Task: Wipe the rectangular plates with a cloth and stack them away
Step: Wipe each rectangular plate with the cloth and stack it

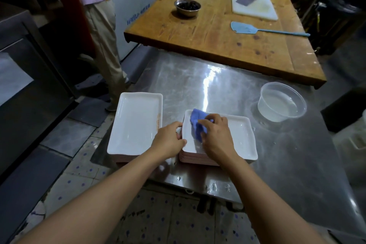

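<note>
The right hand (215,136), at lower centre of the frame, bunches the blue cloth (198,123) under curled fingers and presses it onto the left part of the top plate (237,134). The left hand (168,140) pinches that plate's left edge, thumb on the rim and fingers wrapped over the side, steadying it.

The top plate lies on the right stack (198,159) of rectangular plates, pink edges showing below it. Just beside it to the left sits the second stack (136,123), overhanging the corner of the steel table (257,164). Which stack holds the wiped plates cannot be told.

Step in hand, by judgement: wiping the top plate; the right half appears not yet covered. The next move calls for a sweep of the cloth toward the right rim, then a two-handed lift and transfer to the other stack, with edges aligned.

Further out: a clear tub of water (282,103) at centre right; beyond it a wooden table (208,31) carrying a blue spatula (257,29), a cutting board (255,7) and a metal bowl (187,7). Another person (99,25) stands at upper left.
</note>
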